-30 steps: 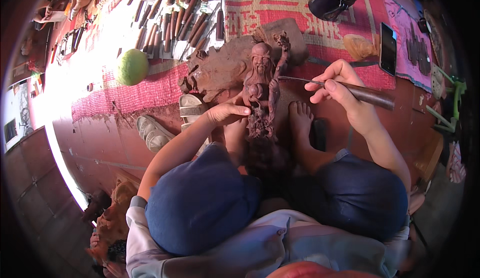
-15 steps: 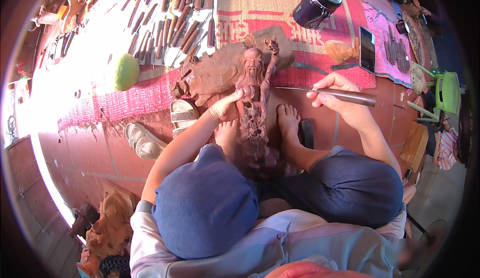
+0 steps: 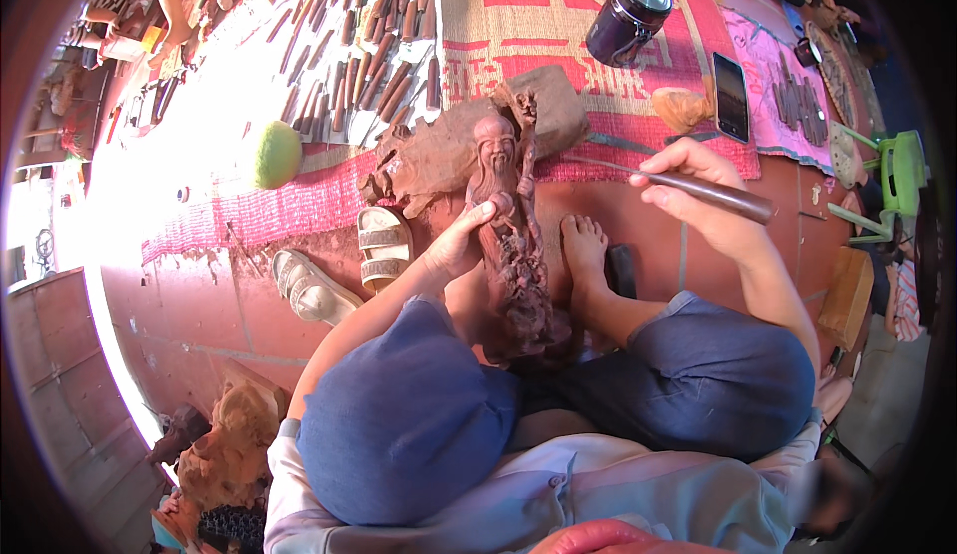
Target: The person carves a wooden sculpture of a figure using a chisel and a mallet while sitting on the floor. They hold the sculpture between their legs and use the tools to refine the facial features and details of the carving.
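Observation:
A reddish-brown wooden statue [image 3: 506,225] of a bearded figure with a staff leans upright between my legs. My left hand [image 3: 464,237] grips its left side at mid-height, thumb across the front. In my right hand [image 3: 703,187] is a carving chisel [image 3: 718,198], held between thumb and fingers. Its wooden handle points to the right and its thin metal blade points left toward the staff, apart from the statue. Behind the statue's head lies a rough block of brown wood [image 3: 439,145].
Many wooden-handled carving tools [image 3: 369,66] lie on a white cloth at the far left. Beyond are a green round fruit [image 3: 276,154], a dark flask [image 3: 628,21] and a phone [image 3: 731,98] on the mat [image 3: 518,31]. Sandals [image 3: 386,247] lie left, a green stool [image 3: 892,185] right.
The view has shifted slightly, so most things sit a little further right. The statue's top leans more to the left. The chisel's handle end has dipped; it stays in my right hand.

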The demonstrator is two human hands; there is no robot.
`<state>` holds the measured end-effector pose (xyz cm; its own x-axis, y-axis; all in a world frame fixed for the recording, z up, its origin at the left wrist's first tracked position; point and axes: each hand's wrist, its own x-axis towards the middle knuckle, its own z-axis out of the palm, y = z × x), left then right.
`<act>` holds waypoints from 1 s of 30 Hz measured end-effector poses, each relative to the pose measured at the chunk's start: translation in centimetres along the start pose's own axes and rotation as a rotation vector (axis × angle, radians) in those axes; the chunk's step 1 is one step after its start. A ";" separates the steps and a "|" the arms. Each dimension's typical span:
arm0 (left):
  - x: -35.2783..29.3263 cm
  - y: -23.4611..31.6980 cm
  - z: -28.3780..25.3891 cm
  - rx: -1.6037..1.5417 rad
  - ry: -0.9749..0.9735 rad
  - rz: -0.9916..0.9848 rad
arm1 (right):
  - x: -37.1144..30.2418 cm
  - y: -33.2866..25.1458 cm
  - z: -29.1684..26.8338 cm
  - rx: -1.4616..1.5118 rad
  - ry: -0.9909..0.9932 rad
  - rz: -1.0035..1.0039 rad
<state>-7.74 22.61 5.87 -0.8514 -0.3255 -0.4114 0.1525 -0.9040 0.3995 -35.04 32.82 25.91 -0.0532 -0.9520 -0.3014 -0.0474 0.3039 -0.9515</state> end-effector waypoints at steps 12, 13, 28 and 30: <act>1.1 -0.5 -1.6 -0.041 0.100 0.013 | 2.7 -1.7 1.5 0.061 0.028 -0.299; 1.2 -0.6 -1.5 -0.047 0.089 0.019 | 3.3 0.2 2.6 0.191 0.097 -0.309; 0.9 -1.0 0.5 -0.028 0.131 0.089 | 5.9 13.3 14.1 0.125 0.447 -0.543; 1.0 -0.9 2.2 0.060 0.197 0.131 | 5.6 12.7 14.5 0.144 0.443 -0.508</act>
<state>-9.82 23.71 6.91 -0.7112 -0.4922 -0.5019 0.2201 -0.8340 0.5060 -21.44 30.86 11.27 -0.4637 -0.8611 0.2084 -0.0428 -0.2131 -0.9761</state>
